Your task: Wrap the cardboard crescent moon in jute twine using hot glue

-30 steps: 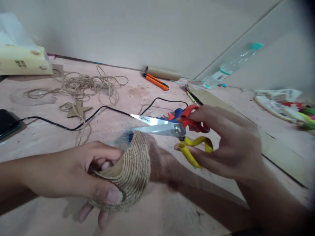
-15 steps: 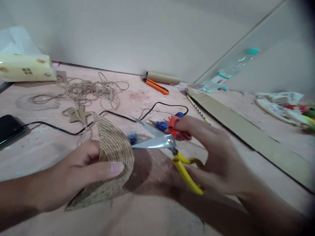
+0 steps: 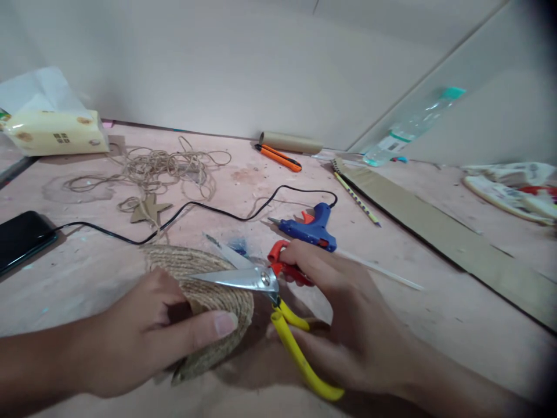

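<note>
A curved piece wrapped in rows of brown twine (image 3: 217, 293) is gripped by my left hand (image 3: 152, 334), the thumb lying across its face. My right hand (image 3: 348, 313) holds scissors (image 3: 263, 280) with one red and one yellow handle. The blades are spread; one lies over the twine piece's upper part, the other points up and left beyond it. From the piece's upper left a strand runs to a cardboard star (image 3: 150, 209) and towards a loose tangle of twine (image 3: 161, 168). Just beyond my right hand lies a blue glue gun (image 3: 307, 229).
A black phone (image 3: 26, 238) is at the left, tissues (image 3: 58, 133) behind it. An orange cutter (image 3: 278, 158), a cardboard tube (image 3: 291, 143) and a bottle (image 3: 413, 128) are along the wall. Beside a patterned pencil (image 3: 357, 199), a cardboard strip (image 3: 444, 238) crosses the right.
The scissors have moved left and down, bringing a blade over the twine piece. That piece is lower and tilted flatter. The glue gun shows more fully.
</note>
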`<state>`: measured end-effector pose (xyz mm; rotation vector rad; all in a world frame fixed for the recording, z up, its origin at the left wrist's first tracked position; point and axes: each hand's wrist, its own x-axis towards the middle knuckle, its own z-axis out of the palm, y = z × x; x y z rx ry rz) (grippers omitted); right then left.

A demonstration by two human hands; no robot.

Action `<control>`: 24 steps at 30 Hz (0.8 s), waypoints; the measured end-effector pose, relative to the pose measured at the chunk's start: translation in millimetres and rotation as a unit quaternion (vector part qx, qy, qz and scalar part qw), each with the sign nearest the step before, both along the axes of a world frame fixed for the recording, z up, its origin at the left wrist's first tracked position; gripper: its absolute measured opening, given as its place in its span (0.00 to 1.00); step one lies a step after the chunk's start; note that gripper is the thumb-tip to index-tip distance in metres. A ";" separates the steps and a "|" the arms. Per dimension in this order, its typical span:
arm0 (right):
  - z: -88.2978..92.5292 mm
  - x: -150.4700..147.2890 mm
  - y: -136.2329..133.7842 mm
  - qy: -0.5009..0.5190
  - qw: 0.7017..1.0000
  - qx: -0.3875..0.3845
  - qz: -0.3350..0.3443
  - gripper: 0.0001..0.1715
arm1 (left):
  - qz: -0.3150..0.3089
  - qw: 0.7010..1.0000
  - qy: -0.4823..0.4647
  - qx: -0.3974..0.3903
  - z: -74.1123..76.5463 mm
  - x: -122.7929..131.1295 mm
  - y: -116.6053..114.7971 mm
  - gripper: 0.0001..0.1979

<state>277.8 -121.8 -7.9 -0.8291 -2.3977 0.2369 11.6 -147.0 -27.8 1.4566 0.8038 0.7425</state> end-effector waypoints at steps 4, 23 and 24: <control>2.9 0.3 0.4 0.014 1.000 -0.013 0.005 0.12 | 0.001 1.000 0.001 0.014 -0.6 0.0 -1.9 0.13; 5.9 5.1 -1.7 0.036 0.995 -0.073 0.055 0.11 | -0.037 0.939 0.162 0.300 4.2 -9.5 1.6 0.18; 6.5 4.6 -2.2 0.028 0.997 -0.057 0.048 0.11 | -0.044 0.941 0.156 0.296 4.1 -8.7 0.7 0.18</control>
